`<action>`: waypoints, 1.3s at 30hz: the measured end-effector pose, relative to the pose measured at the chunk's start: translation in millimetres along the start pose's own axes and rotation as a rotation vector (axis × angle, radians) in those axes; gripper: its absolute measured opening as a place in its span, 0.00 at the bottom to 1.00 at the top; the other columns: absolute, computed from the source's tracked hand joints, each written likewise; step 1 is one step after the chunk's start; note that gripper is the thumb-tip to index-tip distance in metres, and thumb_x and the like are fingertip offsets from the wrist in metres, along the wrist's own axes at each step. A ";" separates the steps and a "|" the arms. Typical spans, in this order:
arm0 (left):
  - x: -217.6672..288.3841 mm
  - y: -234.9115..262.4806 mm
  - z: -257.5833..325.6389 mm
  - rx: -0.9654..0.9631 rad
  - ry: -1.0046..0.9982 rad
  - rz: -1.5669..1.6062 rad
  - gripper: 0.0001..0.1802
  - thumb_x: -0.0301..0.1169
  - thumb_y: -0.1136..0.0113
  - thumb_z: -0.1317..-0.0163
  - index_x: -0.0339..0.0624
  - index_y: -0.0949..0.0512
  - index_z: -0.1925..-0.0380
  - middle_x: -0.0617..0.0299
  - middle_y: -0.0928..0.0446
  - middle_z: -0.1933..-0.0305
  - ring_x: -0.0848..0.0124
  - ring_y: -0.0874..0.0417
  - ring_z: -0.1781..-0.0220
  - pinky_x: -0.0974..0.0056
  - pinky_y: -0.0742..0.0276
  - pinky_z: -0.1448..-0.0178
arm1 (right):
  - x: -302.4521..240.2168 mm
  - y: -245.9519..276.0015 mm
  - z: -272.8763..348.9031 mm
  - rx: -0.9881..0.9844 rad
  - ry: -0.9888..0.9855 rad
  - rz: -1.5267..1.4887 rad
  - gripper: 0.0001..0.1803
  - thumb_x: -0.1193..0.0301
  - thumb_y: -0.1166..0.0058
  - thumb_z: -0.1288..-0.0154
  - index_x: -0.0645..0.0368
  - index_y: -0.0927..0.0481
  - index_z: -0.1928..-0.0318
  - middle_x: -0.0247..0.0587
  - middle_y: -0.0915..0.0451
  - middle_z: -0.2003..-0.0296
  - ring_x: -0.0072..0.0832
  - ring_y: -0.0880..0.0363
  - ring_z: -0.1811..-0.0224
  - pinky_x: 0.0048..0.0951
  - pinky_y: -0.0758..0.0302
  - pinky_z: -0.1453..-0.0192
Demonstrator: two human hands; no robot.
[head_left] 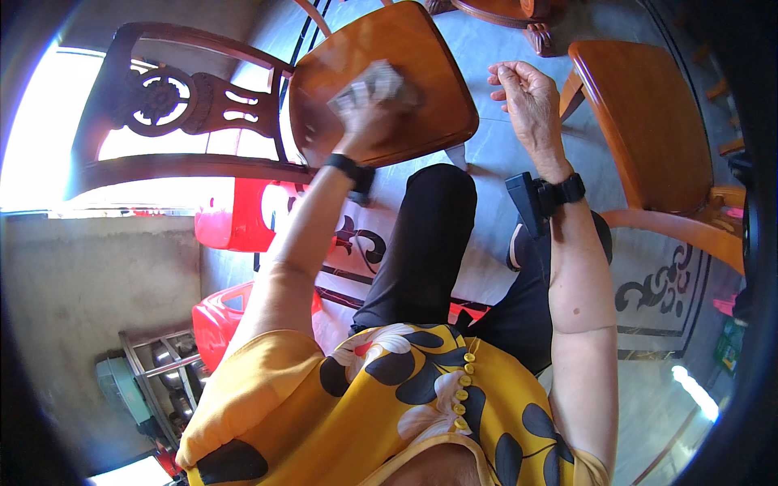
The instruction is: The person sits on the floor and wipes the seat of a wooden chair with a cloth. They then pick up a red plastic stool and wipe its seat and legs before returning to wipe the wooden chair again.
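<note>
On a brown wooden chair's seat (438,89), my left hand (369,125) is closed on a grey-and-white cloth (377,83). The cloth lies against the glossy seat, and both it and the hand are smeared by motion. The chair's carved backrest (235,112) points to the left. To the right of the seat, my right hand (527,97) is raised with nothing in it. Its fingers are loosely bent and apart. Black straps with small dark devices circle both wrists.
A second wooden chair (648,121) stands at the right, and carved furniture legs (541,39) show at the far edge. Red plastic stools (235,223) are at the left. Beside the wall is a metal rack (166,364). Dark scroll patterns mark the pale tiled floor (664,292).
</note>
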State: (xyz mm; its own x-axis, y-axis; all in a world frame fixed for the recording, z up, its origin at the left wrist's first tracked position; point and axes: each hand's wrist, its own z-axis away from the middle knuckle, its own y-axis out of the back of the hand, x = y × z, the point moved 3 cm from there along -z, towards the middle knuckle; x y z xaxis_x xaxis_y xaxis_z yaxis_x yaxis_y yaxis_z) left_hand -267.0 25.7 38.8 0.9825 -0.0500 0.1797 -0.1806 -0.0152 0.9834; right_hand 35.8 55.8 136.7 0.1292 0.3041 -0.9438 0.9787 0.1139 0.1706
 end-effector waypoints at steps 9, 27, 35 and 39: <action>13.0 3.4 -1.2 0.347 -0.352 -0.224 0.30 0.34 0.53 0.28 0.56 0.42 0.26 0.52 0.39 0.26 0.48 0.40 0.26 0.38 0.47 0.28 | -1.8 -14.2 4.7 0.059 0.103 0.150 0.14 0.65 0.48 0.28 0.62 0.15 0.59 0.45 0.12 0.64 0.37 0.13 0.63 0.32 0.18 0.58; 50.1 -13.0 -94.4 0.095 -0.288 -0.328 0.24 0.40 0.58 0.26 0.52 0.31 0.33 0.59 0.42 0.23 0.48 0.43 0.24 0.28 0.47 0.30 | -3.0 -16.3 2.5 0.054 0.019 0.081 0.14 0.65 0.47 0.28 0.63 0.16 0.61 0.45 0.13 0.67 0.34 0.14 0.68 0.32 0.20 0.62; -214.9 24.2 -40.0 0.248 0.263 0.165 0.24 0.36 0.56 0.29 0.45 0.31 0.35 0.52 0.30 0.32 0.53 0.31 0.29 0.50 0.39 0.26 | -8.4 2.1 6.8 0.037 0.012 0.137 0.13 0.66 0.47 0.27 0.63 0.15 0.59 0.46 0.13 0.66 0.33 0.13 0.68 0.30 0.20 0.65; -205.6 15.0 -91.0 0.138 0.253 -0.004 0.24 0.46 0.57 0.29 0.52 0.28 0.38 0.51 0.28 0.34 0.53 0.30 0.31 0.52 0.36 0.29 | -9.4 6.5 6.2 0.030 0.026 0.104 0.13 0.66 0.48 0.26 0.64 0.16 0.59 0.47 0.13 0.65 0.31 0.12 0.65 0.29 0.18 0.64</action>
State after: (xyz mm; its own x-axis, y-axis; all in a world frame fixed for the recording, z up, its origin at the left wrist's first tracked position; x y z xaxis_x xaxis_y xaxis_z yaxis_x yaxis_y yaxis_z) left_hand -467.4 126.6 18.8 0.9605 0.2004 0.1933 -0.1646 -0.1513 0.9747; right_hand 42.0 47.8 145.0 0.2263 0.3374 -0.9137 0.9647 0.0520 0.2581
